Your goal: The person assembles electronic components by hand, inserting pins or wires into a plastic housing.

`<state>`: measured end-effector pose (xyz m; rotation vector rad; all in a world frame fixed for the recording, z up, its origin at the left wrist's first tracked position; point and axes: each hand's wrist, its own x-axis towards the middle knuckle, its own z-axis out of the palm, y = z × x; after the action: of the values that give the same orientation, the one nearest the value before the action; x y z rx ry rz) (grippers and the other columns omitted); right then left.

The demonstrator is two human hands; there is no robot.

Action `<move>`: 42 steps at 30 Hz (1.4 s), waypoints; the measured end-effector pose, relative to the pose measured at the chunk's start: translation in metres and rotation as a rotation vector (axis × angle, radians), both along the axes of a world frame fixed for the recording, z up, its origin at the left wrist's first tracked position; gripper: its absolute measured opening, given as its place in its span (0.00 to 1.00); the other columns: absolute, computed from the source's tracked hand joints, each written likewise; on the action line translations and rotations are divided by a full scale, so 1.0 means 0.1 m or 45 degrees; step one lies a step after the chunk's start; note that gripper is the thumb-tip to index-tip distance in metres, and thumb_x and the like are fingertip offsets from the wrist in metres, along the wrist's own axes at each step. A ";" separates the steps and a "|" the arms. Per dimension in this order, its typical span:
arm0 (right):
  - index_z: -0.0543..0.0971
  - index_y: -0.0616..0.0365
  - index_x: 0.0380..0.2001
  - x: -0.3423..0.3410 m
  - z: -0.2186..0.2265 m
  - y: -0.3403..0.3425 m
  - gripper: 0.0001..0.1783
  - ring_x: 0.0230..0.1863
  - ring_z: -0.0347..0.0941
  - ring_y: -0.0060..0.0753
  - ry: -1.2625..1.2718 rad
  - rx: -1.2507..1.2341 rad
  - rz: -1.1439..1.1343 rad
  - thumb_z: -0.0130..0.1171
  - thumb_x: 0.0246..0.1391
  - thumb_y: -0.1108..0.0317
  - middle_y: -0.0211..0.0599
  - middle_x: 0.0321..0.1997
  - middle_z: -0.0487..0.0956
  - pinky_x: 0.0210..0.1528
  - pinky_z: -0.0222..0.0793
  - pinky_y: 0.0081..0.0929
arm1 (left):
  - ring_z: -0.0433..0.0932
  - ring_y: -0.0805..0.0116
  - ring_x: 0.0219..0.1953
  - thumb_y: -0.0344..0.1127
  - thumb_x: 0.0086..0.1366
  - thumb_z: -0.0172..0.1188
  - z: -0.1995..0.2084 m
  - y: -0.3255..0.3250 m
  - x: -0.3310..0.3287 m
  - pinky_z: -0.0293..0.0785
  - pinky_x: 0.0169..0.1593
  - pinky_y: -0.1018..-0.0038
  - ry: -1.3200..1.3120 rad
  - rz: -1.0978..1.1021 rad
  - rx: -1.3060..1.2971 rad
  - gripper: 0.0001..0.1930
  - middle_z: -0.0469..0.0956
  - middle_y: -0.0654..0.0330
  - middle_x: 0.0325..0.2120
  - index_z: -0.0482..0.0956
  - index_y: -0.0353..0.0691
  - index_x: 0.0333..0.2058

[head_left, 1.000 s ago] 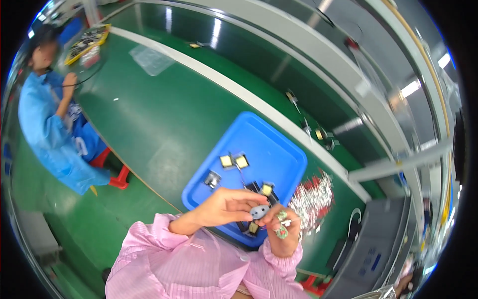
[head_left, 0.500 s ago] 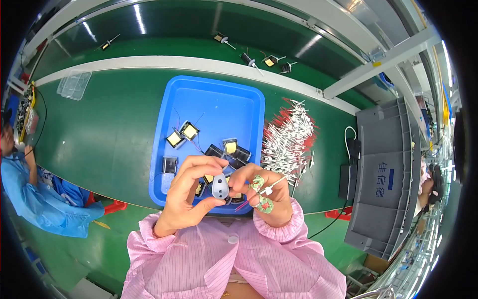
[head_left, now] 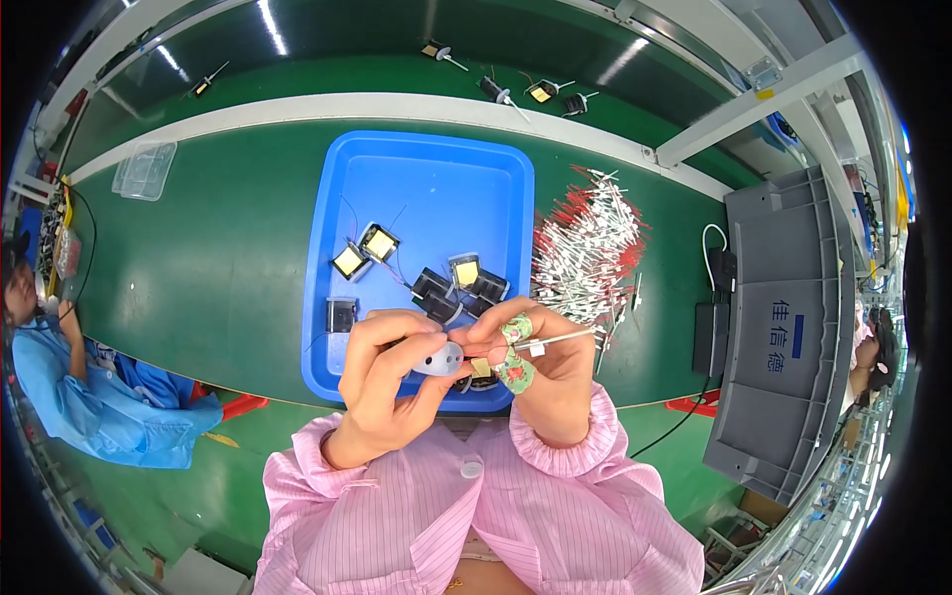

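Observation:
Thumb and fingers of my left hand pinch a small grey oval plastic part with round holes in its face. My right hand, green floral tape around its fingers, holds a thin lead with a white tab. The lead's pale end points out to the right; thin reddish strands run from the right fingertips toward the grey part. Whether they enter it, I cannot tell. Both hands are over the near side of a blue tray, where black blocks with yellow faces lie, some hidden by my hands.
Right of the tray lies a pile of white and red leads. A grey crate stands at the right, a black adapter beside it. Clear plastic boxes lie far left. A person in blue sits at the left.
The grey part has turned from upright to lying sideways, its end toward my right hand. My right fingers have come closer to it, and the lead has swung flatter.

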<state>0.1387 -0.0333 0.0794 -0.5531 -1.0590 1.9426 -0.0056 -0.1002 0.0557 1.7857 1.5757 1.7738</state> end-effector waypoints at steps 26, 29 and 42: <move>0.74 0.68 0.24 -0.03 0.19 -0.02 0.10 0.38 0.82 0.40 -0.387 0.762 -0.191 0.66 0.39 0.83 0.48 0.35 0.79 0.37 0.79 0.27 | 0.76 0.60 0.35 0.17 0.43 0.72 0.00 0.01 -0.03 0.76 0.34 0.65 -0.054 -0.122 0.200 0.28 0.70 0.51 0.41 0.71 0.36 0.44; 0.74 0.67 0.23 -0.04 0.20 -0.03 0.10 0.37 0.82 0.38 -0.406 0.714 -0.208 0.66 0.39 0.83 0.48 0.35 0.79 0.35 0.78 0.26 | 0.75 0.59 0.34 0.17 0.43 0.72 0.00 0.02 -0.04 0.75 0.34 0.65 -0.039 -0.136 0.212 0.28 0.69 0.51 0.42 0.71 0.36 0.44; 0.75 0.68 0.24 -0.07 0.22 -0.01 0.10 0.35 0.82 0.37 -0.472 0.980 -0.238 0.67 0.36 0.81 0.45 0.34 0.78 0.33 0.78 0.23 | 0.75 0.57 0.35 0.16 0.44 0.69 0.01 -0.01 -0.06 0.75 0.36 0.60 -0.005 -0.127 0.185 0.26 0.70 0.50 0.41 0.70 0.34 0.43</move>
<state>0.1321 -0.0344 0.1018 -0.5461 -1.7910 1.1512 -0.0116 -0.1009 0.0570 1.8870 1.3622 1.8867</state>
